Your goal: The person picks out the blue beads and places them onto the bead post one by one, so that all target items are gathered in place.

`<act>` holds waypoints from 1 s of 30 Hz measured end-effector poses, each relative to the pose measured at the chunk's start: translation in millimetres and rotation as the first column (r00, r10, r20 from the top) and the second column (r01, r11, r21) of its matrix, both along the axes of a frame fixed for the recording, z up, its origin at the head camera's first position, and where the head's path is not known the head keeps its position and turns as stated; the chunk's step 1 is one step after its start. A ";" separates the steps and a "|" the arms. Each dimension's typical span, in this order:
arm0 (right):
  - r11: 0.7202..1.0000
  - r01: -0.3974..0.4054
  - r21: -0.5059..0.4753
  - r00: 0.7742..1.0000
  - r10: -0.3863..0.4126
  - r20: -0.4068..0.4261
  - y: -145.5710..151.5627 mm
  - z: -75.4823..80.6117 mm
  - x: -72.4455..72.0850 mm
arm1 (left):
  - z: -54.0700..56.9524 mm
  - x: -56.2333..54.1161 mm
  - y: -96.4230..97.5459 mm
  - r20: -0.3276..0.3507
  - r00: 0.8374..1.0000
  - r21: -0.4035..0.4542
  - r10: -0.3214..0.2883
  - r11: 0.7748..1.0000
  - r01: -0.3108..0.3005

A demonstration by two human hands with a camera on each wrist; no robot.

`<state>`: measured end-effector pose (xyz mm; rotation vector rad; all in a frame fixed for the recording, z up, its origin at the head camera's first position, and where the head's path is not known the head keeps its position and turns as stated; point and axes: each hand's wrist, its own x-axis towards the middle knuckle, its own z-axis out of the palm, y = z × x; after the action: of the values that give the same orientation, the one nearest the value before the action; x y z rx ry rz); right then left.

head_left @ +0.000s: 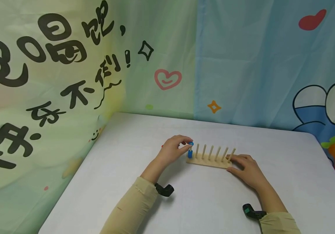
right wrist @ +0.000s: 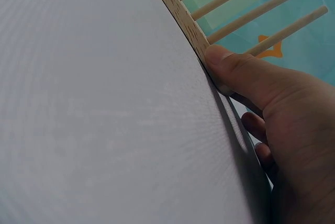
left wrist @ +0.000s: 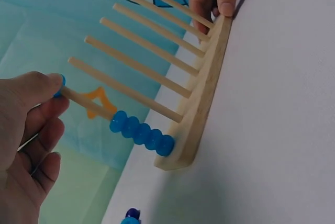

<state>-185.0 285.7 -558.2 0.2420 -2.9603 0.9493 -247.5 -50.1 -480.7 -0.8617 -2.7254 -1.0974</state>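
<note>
A wooden peg rack with a row of upright pegs stands on the white table. My left hand pinches a blue bead between thumb and forefinger at the tip of the leftmost peg. Lower on that same peg sits a stack of several blue beads, touching one another down to the base. The other pegs carry no beads. At the rack's right end my right hand grips the base, its thumb on the near edge and the other fingers behind.
Loose beads, one blue and one dark purple, lie beside the rack's left end, cut off by the left wrist view's edge. A bit of red peeks out behind my left hand. A printed curtain hangs behind the table.
</note>
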 end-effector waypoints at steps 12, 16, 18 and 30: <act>1.000 0.002 0.002 1.000 -0.002 0.002 0.2 -1.4 0.1 | -21.0 -1.9 0.9 0.059 0.998 -0.006 0.006 1.000 -0.005; 1.000 -0.001 0.005 1.000 0.001 0.001 0.3 -1.6 -0.5 | -25.6 -3.2 0.4 0.068 0.998 -0.019 0.009 1.000 -0.008; 1.000 -0.001 0.007 1.000 0.001 -0.003 0.5 -1.9 -0.8 | -27.6 -3.9 0.3 0.072 0.997 -0.033 0.011 0.999 -0.008; 1.000 -0.005 0.005 1.000 0.005 0.010 -2.0 2.2 0.0 | -32.0 -1.7 -1.0 0.090 0.996 -0.050 0.026 0.998 -0.021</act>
<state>-185.0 283.7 -556.0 0.2451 -2.9730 0.9467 -249.2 -51.1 -512.7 -0.8026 -2.8405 -1.0956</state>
